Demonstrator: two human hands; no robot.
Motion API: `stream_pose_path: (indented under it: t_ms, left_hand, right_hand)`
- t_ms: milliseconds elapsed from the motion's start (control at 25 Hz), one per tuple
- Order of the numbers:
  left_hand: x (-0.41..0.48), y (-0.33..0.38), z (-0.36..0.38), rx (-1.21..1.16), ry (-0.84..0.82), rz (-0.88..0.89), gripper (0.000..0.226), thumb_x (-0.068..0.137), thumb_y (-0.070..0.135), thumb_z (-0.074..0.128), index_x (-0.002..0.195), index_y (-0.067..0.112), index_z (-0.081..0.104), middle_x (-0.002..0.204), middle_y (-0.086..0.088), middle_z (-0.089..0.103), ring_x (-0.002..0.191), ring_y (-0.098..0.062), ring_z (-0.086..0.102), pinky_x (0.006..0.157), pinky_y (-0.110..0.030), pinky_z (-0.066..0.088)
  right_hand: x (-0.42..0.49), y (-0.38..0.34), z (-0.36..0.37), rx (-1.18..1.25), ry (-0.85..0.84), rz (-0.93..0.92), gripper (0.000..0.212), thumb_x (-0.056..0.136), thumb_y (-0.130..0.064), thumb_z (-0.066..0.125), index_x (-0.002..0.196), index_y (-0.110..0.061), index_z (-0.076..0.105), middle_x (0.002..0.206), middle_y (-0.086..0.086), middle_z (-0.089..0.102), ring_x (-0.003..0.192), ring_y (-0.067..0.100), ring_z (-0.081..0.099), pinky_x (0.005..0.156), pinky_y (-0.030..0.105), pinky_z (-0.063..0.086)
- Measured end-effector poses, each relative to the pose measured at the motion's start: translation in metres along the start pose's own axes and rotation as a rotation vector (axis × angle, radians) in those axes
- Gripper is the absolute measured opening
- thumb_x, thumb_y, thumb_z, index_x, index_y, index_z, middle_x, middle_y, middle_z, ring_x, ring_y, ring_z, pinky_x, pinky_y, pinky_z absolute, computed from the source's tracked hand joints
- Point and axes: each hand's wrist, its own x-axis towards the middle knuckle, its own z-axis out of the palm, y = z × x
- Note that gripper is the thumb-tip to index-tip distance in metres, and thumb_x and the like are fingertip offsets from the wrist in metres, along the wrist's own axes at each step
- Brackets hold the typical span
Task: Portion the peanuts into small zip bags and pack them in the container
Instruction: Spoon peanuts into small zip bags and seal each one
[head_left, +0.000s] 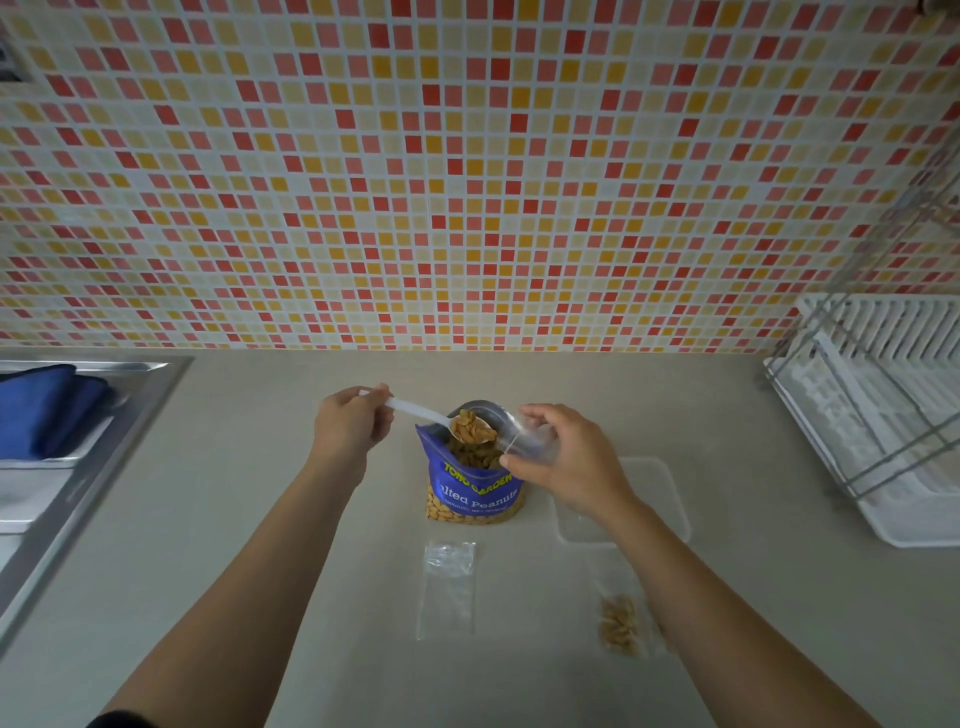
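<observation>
While the tiled wall (467, 171) fills the upper half of the view, the counter (249, 519) spreads below it. At nine o'clock sits the sink (78, 467) with a blue cloth (47, 410) draped on it; at three o'clock stands the dish rack (883, 410). Near the centre, the peanut bag (472, 483) stands upright and open. Just at its four o'clock lies the clear container (670, 499), partly behind the right forearm. At six o'clock of the peanut bag, an empty zip bag (448, 590) lies flat, and at five o'clock a filled zip bag (621, 621) lies near the right wrist. The left hand (348, 431) is clamped on the handle of a white spoon (415, 410), whose bowl holds peanuts (470, 426) above the bag's mouth. The right hand (561, 457) pinches a small open zip bag (524, 439) beside the spoon.
</observation>
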Motion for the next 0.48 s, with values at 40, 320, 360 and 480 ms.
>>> stream_pose_path:
  t_ms: [40,320,360,480]
  left_hand:
    - [0.0,0.003,-0.001,-0.01,0.005,0.0,0.016,0.09,0.013,0.056,0.093,-0.001,0.063,0.07,-0.008,0.053,0.063,-0.015,0.05,0.059,-0.02,0.048]
    - [-0.002,0.023,0.001,-0.007,0.032,0.014,0.014,0.09,0.013,0.055,0.093,0.001,0.063,0.07,-0.007,0.053,0.063,-0.015,0.049,0.062,-0.023,0.047]
    - [-0.002,0.025,0.002,0.02,0.025,0.027,0.016,0.09,0.014,0.056,0.095,0.001,0.064,0.07,-0.007,0.053,0.063,-0.015,0.05,0.061,-0.023,0.048]
    - [-0.012,0.031,0.01,0.134,-0.028,0.116,0.021,0.091,0.017,0.055,0.099,0.0,0.065,0.07,-0.006,0.056,0.064,-0.016,0.051,0.061,-0.024,0.047]
  right_hand:
    - [0.002,-0.003,0.001,-0.058,-0.015,-0.013,0.058,0.064,-0.042,0.078,0.116,-0.025,0.058,0.102,-0.012,0.059,0.092,0.009,0.057,0.079,0.025,0.046]
    - [0.009,-0.013,0.013,-0.157,-0.008,-0.04,0.053,0.065,-0.045,0.075,0.112,-0.028,0.058,0.109,-0.01,0.064,0.096,0.013,0.059,0.08,0.029,0.048]
    - [0.009,-0.014,0.015,-0.145,-0.009,-0.037,0.052,0.065,-0.044,0.075,0.111,-0.028,0.058,0.108,-0.009,0.065,0.096,0.013,0.059,0.081,0.03,0.049]
    - [0.008,-0.015,0.022,-0.071,0.018,-0.025,0.051,0.065,-0.043,0.076,0.11,-0.026,0.059,0.105,-0.008,0.066,0.095,0.013,0.061,0.08,0.03,0.05]
